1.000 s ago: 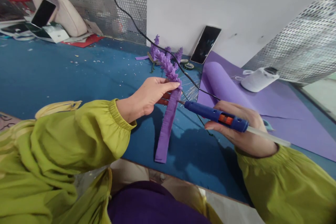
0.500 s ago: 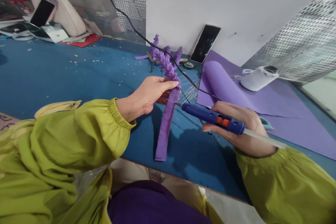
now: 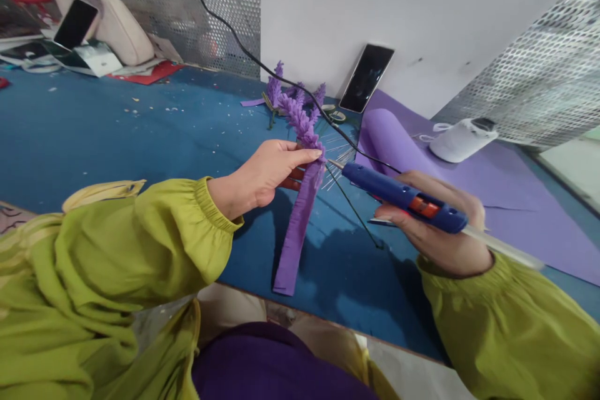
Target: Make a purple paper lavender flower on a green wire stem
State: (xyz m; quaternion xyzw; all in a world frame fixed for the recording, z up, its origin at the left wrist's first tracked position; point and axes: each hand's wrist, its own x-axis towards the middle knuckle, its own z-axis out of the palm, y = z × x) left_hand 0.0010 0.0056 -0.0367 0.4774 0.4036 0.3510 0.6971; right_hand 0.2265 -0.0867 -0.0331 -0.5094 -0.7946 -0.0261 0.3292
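From where I stand, the blue table [image 3: 187, 144] takes up most of the view, with a white board [image 3: 304, 12] upright behind it. Purple paper [image 3: 510, 200] lies on the right, part of it curled into a roll. A pale bag [image 3: 124, 28] stands at the far left among papers; what it holds I can't see. A dark phone [image 3: 368, 78] leans on the board, and on the purple paper sits a small white pouch [image 3: 459, 142] with something dark in its mouth, too small to make out.

The right hand [image 3: 443, 250] is wrapped around a blue glue gun [image 3: 384, 186], a clear glue stick [image 3: 504, 245] poking out of its back end. The left hand [image 3: 267, 175] pinches a crinkled purple strip [image 3: 300, 231] between thumb and fingers, just where it meets a purple flower [image 3: 302, 122] above the middle of the table. A thin green stem [image 3: 354, 206] slants down from there.

Half a second ago the nozzle [image 3: 335, 164] was lower, against the strip's edge; now it's up beside the thumb, touching or not I can't tell. The strip's loose end has swung slightly left.
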